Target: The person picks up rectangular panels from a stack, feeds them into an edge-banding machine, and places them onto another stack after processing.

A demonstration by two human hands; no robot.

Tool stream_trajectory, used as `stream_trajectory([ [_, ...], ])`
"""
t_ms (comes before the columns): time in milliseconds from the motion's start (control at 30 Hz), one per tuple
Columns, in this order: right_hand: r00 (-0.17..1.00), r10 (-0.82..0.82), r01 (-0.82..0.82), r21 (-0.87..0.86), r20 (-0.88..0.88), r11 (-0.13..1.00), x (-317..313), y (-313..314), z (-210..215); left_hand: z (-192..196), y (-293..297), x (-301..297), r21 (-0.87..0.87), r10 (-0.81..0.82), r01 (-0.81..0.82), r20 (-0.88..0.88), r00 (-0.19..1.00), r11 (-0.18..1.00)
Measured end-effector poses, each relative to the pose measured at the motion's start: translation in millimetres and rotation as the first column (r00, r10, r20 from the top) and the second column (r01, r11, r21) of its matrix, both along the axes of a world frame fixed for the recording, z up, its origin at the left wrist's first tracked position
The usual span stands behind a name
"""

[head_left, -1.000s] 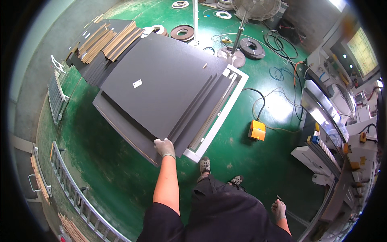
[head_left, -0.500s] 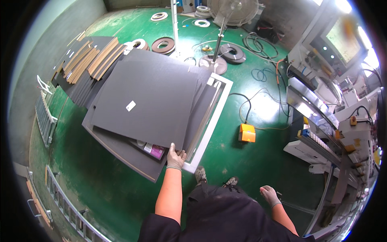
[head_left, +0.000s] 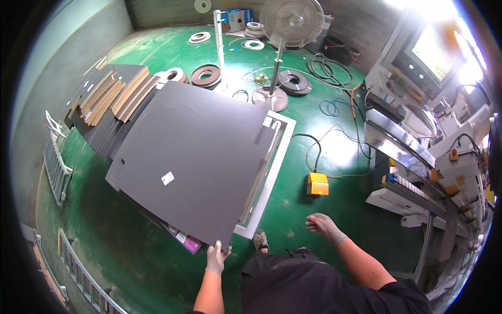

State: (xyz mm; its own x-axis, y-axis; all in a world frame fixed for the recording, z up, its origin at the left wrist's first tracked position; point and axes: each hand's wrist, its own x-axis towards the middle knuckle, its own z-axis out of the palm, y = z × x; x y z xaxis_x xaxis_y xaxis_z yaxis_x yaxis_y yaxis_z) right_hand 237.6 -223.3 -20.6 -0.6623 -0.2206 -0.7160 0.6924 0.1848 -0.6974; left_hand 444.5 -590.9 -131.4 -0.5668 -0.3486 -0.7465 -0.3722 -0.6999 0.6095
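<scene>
A large dark grey panel (head_left: 198,141) with a small white label (head_left: 167,178) lies on top of a stack, its near corner jutting toward me. My left hand (head_left: 215,257), in a pale glove with bare fingertips, grips that corner, thumb on top. Beneath the panel's near edge shows a purple printed label (head_left: 189,243). Along the stack's right side runs a white frame (head_left: 271,180). My right hand (head_left: 325,229), gloved alike, hovers over the floor in front of me, its fingers curled in and nothing seen in them.
Dark panels with brown strips (head_left: 125,102) stand at the far left. A pedestal fan (head_left: 294,23) and rolls of edging (head_left: 294,82) are at the back. An orange foot pedal (head_left: 318,184) with its cable sits on the green floor. Machinery (head_left: 402,141) lines the right; ladders (head_left: 86,277) lie left.
The top panel has slid toward me with my left hand on its corner, covering more of the stack. My right hand has risen and moved left. The view has tilted up slightly.
</scene>
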Motion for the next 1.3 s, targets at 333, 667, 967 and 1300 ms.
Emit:
stream_trajectory([
  [333, 0.866, 0.384, -0.233, 0.421, -0.32, 0.876, -89.8, -164.5, -86.3, -19.7, -3.6, 52.9, -0.347, 0.398, -0.373, 0.001, 0.917, 0.86],
  [667, 0.899, 0.07, -0.066, 0.024, -0.433, 0.997, -197.8, -198.0, -157.9, -38.7, -14.6, 49.8, -0.385, 0.297, -0.222, 0.145, 0.944, 0.896],
  [967, 0.925, 0.054, -0.058, 0.0, -0.377, 0.998, -227.2, -200.5, -132.0, 5.4, -21.7, 15.4, -0.199, 0.063, -0.002, 0.299, 0.952, 0.98],
  [1300, 0.935, 0.236, -0.219, 0.095, -0.264, 0.971, -164.4, -92.2, -105.7, 0.4, 5.2, 51.4, -0.281, 0.041, -0.003, 0.128, 0.991, 0.96],
])
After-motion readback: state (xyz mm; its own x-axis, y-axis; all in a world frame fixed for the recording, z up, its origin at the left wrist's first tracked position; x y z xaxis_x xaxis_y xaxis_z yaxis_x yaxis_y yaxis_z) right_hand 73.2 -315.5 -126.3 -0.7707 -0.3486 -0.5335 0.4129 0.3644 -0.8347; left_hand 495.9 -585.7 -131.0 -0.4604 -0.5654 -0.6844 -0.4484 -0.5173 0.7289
